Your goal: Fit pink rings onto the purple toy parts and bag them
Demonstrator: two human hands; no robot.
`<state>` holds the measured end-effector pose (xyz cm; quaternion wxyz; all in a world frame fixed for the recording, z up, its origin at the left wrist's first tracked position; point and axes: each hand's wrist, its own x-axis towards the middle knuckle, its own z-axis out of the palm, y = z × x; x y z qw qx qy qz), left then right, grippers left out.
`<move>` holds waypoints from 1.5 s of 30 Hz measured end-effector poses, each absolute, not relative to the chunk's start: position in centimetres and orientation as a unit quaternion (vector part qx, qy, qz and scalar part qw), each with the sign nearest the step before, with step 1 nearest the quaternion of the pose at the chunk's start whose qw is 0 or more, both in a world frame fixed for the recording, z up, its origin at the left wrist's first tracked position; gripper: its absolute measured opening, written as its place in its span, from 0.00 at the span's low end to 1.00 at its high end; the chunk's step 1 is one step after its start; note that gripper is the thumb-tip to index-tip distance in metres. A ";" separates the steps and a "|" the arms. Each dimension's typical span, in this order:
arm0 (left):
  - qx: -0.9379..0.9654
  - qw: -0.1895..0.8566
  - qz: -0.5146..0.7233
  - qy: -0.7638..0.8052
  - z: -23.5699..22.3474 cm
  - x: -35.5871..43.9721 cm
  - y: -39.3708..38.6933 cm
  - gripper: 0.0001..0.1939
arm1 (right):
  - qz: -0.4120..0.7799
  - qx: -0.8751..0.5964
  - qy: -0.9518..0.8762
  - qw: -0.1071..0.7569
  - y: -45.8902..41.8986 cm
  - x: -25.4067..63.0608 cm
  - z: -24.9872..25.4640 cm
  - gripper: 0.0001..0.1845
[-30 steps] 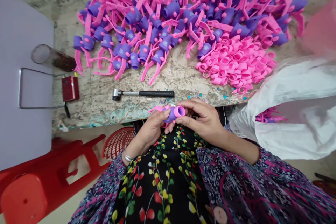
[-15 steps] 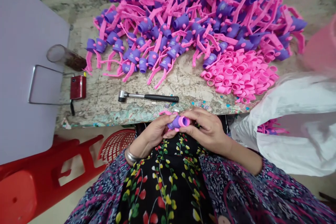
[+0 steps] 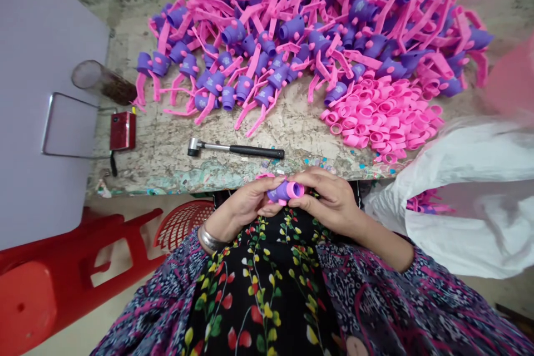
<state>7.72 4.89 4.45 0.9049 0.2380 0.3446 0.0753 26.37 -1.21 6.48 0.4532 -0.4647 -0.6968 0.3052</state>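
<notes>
Purple part point(image 3: 276, 193), pinched in both hands' grip point(image 3: 246, 200) point(image 3: 334, 200), stained tabletop point(image 3: 308, 122), white sack point(image 3: 471, 247), pale floor point(image 3: 114, 317)

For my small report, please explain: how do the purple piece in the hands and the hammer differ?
The left hand and right hand hold the purple piece; the hammer lies on the table. The piece is purple and pink; the hammer, black and silver.

You've got a worn grey-beige worktable point(image 3: 300, 122) in front, w/ greenish paint patches along the near edge. On your L there's a smooth lilac-grey panel point(image 3: 62, 189); can't tell what it's part of. Below it you see red plastic furniture point(image 3: 67, 283) on a pale floor point(image 3: 104, 306). Light's soft, approx. even.
</notes>
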 end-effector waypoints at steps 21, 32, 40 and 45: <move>0.356 0.846 0.158 0.365 5.7 7.7 3.8 0.22 | 0.302 -0.519 -0.633 0.488 -1.6 25.5 7.4 0.14; 0.367 0.832 0.174 0.378 5.7 7.6 3.6 0.21 | 0.307 -0.517 -0.636 0.484 -1.5 25.5 7.6 0.11; 0.379 0.826 0.181 0.377 5.7 7.6 3.3 0.21 | 0.315 -0.516 -0.627 0.491 -1.4 25.5 7.2 0.11; 0.367 0.829 0.179 0.383 5.5 7.7 3.2 0.22 | 0.327 -0.515 -0.616 0.499 -1.4 25.5 7.0 0.11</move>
